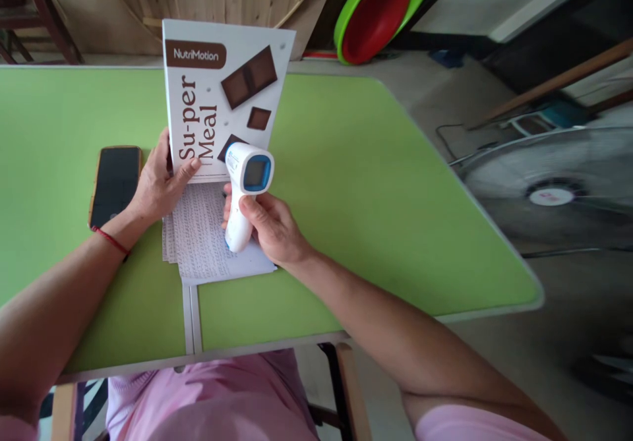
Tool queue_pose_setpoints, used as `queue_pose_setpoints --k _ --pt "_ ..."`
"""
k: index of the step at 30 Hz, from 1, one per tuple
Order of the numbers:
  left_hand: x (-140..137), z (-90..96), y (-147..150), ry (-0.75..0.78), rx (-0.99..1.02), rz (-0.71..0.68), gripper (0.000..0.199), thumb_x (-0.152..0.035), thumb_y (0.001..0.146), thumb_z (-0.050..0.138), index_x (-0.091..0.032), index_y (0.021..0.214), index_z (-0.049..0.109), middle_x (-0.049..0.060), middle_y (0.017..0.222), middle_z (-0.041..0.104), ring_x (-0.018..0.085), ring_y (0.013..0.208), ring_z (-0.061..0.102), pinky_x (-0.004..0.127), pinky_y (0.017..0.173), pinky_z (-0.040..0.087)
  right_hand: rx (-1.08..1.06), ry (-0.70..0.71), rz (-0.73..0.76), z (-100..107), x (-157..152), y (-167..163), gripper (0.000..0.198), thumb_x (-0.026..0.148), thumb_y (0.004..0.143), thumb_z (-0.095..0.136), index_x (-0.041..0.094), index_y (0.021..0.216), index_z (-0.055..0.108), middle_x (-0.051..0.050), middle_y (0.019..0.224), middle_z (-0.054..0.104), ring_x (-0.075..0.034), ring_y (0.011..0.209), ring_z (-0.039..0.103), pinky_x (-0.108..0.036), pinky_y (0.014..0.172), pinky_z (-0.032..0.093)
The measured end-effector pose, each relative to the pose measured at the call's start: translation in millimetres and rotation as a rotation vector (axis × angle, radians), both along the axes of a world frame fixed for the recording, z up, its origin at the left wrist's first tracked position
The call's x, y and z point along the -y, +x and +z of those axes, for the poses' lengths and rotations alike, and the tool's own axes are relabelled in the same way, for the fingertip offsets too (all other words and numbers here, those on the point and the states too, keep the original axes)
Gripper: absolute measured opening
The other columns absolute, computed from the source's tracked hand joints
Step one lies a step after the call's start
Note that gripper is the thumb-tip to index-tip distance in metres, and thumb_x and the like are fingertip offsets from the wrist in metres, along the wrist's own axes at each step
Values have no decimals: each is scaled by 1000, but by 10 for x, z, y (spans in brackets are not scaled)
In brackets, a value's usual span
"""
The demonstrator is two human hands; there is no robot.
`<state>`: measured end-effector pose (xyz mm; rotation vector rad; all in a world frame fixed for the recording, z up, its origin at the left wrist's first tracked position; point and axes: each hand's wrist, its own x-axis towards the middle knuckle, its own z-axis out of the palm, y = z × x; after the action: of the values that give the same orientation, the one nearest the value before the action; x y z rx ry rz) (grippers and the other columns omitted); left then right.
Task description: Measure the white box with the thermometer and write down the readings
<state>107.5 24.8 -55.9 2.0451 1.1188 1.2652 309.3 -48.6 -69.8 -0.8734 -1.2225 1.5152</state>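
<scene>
My left hand (161, 180) is closed on the lower left edge of a white box (252, 58) printed "NutriMotion Su-per Meal" with chocolate pieces, its thumb across the front. The box stands tilted up above the table. In front of its lower right corner, my right hand (271, 223) grips a white infrared thermometer (241, 220) by the handle. The blue-rimmed screen faces me and looks blank. Beneath both hands lie handwritten sheets of paper (202, 243), partly hidden by the box and the thermometer.
A smartphone (116, 184) in an orange-edged case lies left of my left hand on the green table (370, 197). Beyond the far edge are green and red basins (376, 19). On the floor at right stands a fan (551, 194). A metal seam (192, 322) crosses the tabletop.
</scene>
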Motion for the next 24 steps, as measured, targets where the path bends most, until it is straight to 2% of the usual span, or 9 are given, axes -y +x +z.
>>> queue_pose_setpoints --k 7,11,15,18,20,24 --pt "-1 -1 -9 2 -22 10 41 -59 90 55 -24 112 55 9 117 68 27 103 64 47 93 54 17 -1 21 27 6 4 37 57 84 64 21 84 58 1 74 61 -12 66 57 -29 61 49" --pt "-1 1 -8 -4 2 1 42 -59 89 58 -25 114 56 9 120 67 28 106 64 47 93 55 18 -16 10 37 13 2 37 57 84 64 21 85 58 0 75 61 -13 68 58 -29 60 49" --pt "11 15 -4 -5 16 2 45 -61 87 59 -26 115 55 9 122 66 29 111 63 46 95 55 66 -29 -12 78 8 11 41 59 78 69 21 86 59 1 75 60 -13 68 58 -30 60 51" --pt "26 32 -2 -22 37 -4 47 -61 86 60 -25 116 55 10 121 67 30 108 65 45 90 56 54 -4 -25 134 11 56 38 53 73 76 21 86 59 1 74 60 -13 65 58 -30 60 52" --pt "32 41 -4 -34 35 -3 49 -61 85 61 -25 116 54 11 119 67 30 105 66 44 86 57 35 14 -116 170 17 116 36 48 71 79 22 87 60 2 75 60 -13 63 57 -30 57 52" --pt "33 52 -11 -58 41 -8 53 -63 83 63 -23 117 53 11 111 70 29 97 69 41 78 58 122 100 -416 216 18 279 37 47 67 81 23 85 61 2 74 58 -12 58 54 -28 51 48"
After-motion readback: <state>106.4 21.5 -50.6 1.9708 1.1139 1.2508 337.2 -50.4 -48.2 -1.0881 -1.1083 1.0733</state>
